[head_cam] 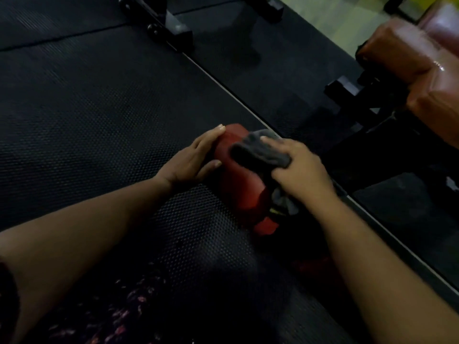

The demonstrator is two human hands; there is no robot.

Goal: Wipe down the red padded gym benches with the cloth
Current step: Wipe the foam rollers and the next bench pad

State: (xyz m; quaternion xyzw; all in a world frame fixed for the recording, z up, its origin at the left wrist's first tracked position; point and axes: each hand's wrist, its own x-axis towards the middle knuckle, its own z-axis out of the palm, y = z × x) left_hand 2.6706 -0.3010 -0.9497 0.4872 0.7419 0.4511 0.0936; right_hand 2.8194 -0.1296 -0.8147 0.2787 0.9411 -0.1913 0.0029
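A small red padded roller (238,184) lies low over the black rubber floor at the centre. My left hand (191,160) grips its left side, with the thumb on top of the pad. My right hand (298,170) holds a dark grey cloth (260,152) and presses it onto the pad's upper right side; part of the cloth hangs down below the hand. A red padded bench (417,55) stands at the upper right, its surface glossy. The roller's lower end is partly in shadow.
Black textured rubber mats (87,108) cover the floor, with a pale seam running diagonally between them. A black metal frame foot (171,23) stands at the top centre. The bench's black steel base (347,90) sits at the right. Patterned dark clothing shows at the bottom.
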